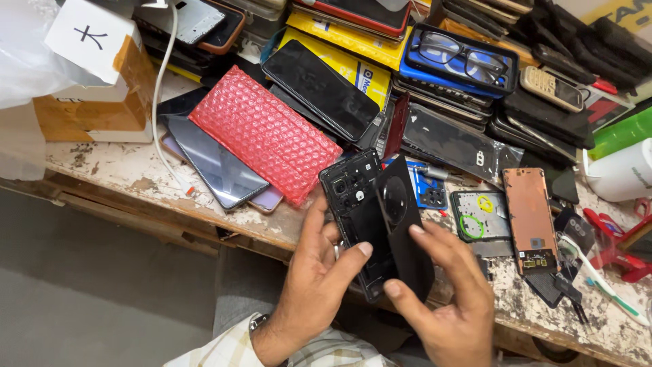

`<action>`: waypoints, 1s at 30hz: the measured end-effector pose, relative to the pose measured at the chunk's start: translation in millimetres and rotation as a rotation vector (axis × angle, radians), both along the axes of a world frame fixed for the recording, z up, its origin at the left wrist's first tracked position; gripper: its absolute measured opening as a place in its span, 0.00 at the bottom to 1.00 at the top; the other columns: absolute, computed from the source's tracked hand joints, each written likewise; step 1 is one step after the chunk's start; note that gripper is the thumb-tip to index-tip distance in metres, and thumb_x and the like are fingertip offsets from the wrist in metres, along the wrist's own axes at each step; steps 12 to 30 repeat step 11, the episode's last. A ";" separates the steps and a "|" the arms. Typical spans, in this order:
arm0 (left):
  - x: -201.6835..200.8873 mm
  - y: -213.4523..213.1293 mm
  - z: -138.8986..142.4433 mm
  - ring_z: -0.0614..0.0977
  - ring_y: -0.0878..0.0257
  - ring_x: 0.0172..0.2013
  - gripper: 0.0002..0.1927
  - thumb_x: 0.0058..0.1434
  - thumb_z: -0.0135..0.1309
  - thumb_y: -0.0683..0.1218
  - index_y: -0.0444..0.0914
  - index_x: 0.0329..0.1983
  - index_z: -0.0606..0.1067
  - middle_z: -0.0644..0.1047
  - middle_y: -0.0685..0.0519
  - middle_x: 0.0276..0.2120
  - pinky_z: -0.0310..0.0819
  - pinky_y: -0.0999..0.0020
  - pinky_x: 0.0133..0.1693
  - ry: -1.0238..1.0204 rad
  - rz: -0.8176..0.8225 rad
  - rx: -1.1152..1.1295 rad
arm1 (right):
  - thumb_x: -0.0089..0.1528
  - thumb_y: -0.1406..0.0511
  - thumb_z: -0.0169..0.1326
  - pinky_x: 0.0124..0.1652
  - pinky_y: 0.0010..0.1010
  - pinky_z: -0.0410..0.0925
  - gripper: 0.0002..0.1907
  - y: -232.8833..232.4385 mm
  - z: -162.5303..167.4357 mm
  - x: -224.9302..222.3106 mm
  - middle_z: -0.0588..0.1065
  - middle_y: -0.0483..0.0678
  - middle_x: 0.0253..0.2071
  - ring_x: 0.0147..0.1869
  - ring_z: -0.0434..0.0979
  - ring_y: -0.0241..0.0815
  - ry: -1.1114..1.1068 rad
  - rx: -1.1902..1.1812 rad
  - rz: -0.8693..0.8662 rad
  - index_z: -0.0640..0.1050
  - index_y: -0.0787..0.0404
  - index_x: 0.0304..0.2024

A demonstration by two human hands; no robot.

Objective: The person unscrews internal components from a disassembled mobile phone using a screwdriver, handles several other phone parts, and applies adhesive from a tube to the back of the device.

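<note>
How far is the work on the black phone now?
Done: the back cover is off the black phone body. In hand: left hand holds the body, right hand the cover. Left: both parts are apart; an orange panel lies unused on the bench.

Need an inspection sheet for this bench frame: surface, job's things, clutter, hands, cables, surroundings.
Surface: worn wooden bench, paint flaking.
Job's things: opened black phone body and black back cover, held over the bench edge.
Clutter: stacked phones, red bubble pouch, glasses, copper screen panel, cardboard box.
Hands: left hand grips the body; right hand holds the cover.
Cables: white cable across the bench.
Surroundings: grey floor.
</note>
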State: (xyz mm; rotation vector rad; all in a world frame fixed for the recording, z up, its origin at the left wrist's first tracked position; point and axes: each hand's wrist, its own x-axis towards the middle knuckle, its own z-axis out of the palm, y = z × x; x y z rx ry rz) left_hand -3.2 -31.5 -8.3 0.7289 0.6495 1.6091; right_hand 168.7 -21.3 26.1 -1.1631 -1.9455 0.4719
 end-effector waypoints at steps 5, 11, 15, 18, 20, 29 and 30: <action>-2.5 -0.6 -2.4 0.77 0.60 0.58 0.36 0.67 0.42 0.36 0.35 0.78 0.49 0.73 0.41 0.59 0.72 0.67 0.57 -0.072 -0.070 -0.004 | 0.48 0.65 0.70 0.60 0.38 0.67 0.33 0.8 4.1 -12.3 0.74 0.58 0.61 0.62 0.75 0.51 -0.119 0.127 -0.024 0.77 0.60 0.56; -4.4 -1.1 -5.5 0.79 0.61 0.51 0.36 0.67 0.40 0.42 0.39 0.78 0.47 0.74 0.42 0.58 0.78 0.67 0.46 -0.017 -0.108 -0.078 | 0.47 0.62 0.72 0.57 0.37 0.67 0.34 2.2 1.7 -18.9 0.73 0.58 0.60 0.57 0.74 0.52 -0.206 0.180 -0.029 0.79 0.57 0.56; -4.4 -1.1 -5.5 0.79 0.61 0.51 0.36 0.67 0.40 0.42 0.39 0.78 0.47 0.74 0.42 0.58 0.78 0.67 0.46 -0.017 -0.108 -0.078 | 0.47 0.62 0.72 0.57 0.37 0.67 0.34 2.2 1.7 -18.9 0.73 0.58 0.60 0.57 0.74 0.52 -0.206 0.180 -0.029 0.79 0.57 0.56; -4.4 -1.1 -5.5 0.79 0.61 0.51 0.36 0.67 0.40 0.42 0.39 0.78 0.47 0.74 0.42 0.58 0.78 0.67 0.46 -0.017 -0.108 -0.078 | 0.47 0.62 0.72 0.57 0.37 0.67 0.34 2.2 1.7 -18.9 0.73 0.58 0.60 0.57 0.74 0.52 -0.206 0.180 -0.029 0.79 0.57 0.56; -4.4 -1.1 -5.5 0.79 0.61 0.51 0.36 0.67 0.40 0.42 0.39 0.78 0.47 0.74 0.42 0.58 0.78 0.67 0.46 -0.017 -0.108 -0.078 | 0.47 0.62 0.72 0.57 0.37 0.67 0.34 2.2 1.7 -18.9 0.73 0.58 0.60 0.57 0.74 0.52 -0.206 0.180 -0.029 0.79 0.57 0.56; -4.4 -1.1 -5.5 0.79 0.61 0.51 0.36 0.67 0.40 0.42 0.39 0.78 0.47 0.74 0.42 0.58 0.78 0.67 0.46 -0.017 -0.108 -0.078 | 0.47 0.62 0.72 0.57 0.37 0.67 0.34 2.2 1.7 -18.9 0.73 0.58 0.60 0.57 0.74 0.52 -0.206 0.180 -0.029 0.79 0.57 0.56; -4.4 -1.1 -5.5 0.79 0.61 0.51 0.36 0.67 0.40 0.42 0.39 0.78 0.47 0.74 0.42 0.58 0.78 0.67 0.46 -0.017 -0.108 -0.078 | 0.47 0.62 0.72 0.57 0.37 0.67 0.34 2.2 1.7 -18.9 0.73 0.58 0.60 0.57 0.74 0.52 -0.206 0.180 -0.029 0.79 0.57 0.56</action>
